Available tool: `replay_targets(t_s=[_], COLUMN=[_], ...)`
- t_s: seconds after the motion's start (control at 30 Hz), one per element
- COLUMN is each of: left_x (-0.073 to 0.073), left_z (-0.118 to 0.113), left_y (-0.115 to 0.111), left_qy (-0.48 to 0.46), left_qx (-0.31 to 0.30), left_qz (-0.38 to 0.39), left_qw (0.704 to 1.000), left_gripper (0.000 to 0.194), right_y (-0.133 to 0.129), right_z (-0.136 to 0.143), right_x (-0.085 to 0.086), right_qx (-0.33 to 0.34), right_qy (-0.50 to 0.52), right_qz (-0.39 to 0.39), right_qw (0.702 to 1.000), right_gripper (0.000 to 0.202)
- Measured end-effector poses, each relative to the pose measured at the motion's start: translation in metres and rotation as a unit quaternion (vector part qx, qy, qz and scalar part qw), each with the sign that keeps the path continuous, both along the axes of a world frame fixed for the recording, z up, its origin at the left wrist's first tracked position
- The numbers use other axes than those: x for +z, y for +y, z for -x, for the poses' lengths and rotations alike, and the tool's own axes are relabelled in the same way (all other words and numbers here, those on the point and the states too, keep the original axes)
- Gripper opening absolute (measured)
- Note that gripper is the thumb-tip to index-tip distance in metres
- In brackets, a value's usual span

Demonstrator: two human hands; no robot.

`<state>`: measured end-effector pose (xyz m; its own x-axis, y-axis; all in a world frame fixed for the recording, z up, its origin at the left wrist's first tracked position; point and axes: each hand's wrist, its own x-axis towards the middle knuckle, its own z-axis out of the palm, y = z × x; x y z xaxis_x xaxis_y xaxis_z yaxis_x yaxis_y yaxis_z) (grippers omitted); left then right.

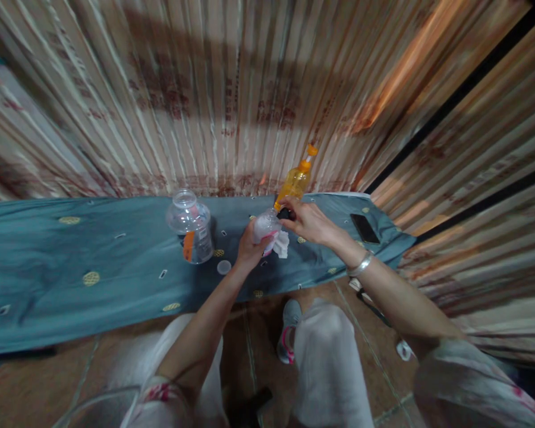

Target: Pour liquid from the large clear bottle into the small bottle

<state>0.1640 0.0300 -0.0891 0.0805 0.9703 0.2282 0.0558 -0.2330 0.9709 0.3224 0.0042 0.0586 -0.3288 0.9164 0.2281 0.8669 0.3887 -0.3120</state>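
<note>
Silver bangle (pixel 360 265) circles my right wrist; my left hand (pixel 249 249) grips a small clear plastic bottle (pixel 266 226) with white tissue (pixel 282 244), while my right hand (pixel 310 221) pinches its dark cap. Behind stands an orange squeeze bottle (pixel 294 183) on the teal-clothed desk (pixel 71 261), beside a clear jar (pixel 191 227).

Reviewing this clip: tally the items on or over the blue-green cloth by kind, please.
Clear containers: 2, a jar standing alone and a small bottle in the left hand
Orange bottles: 1, at the right hand
White tissue: 1
Round lid: 1
Phone: 1
Total: 6
</note>
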Motion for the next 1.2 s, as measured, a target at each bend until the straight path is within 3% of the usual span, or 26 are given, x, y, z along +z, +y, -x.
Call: replay_targets(t_s=[0.23,0.43,0.73,1.2], left_x=[-0.001,-0.001,-0.006,-0.004], left_z=[-0.002,-0.004,-0.005,-0.006], left_y=[0.000,-0.003,0.000,-0.004], left_qy=[-0.006,-0.008,-0.007,-0.005], left_qx=[0.010,0.013,0.014,0.012], left_qz=[-0.012,-0.025,-0.037,-0.040], left_qw=[1.000,1.000,0.999,0.999], left_gripper=[0.060,0.057,0.061,0.059], right_y=[0.008,0.023,0.036,0.036], right_z=[0.007,0.023,0.047,0.058], right_x=[0.031,0.048,0.058,0.060], right_qx=[0.039,0.086,0.120,0.096], right_qy=[-0.179,-0.287,-0.408,-0.430], right_qz=[0.033,0.065,0.095,0.123], right_qw=[0.983,0.952,0.900,0.889], right_gripper=[0.035,0.029,0.028,0.029])
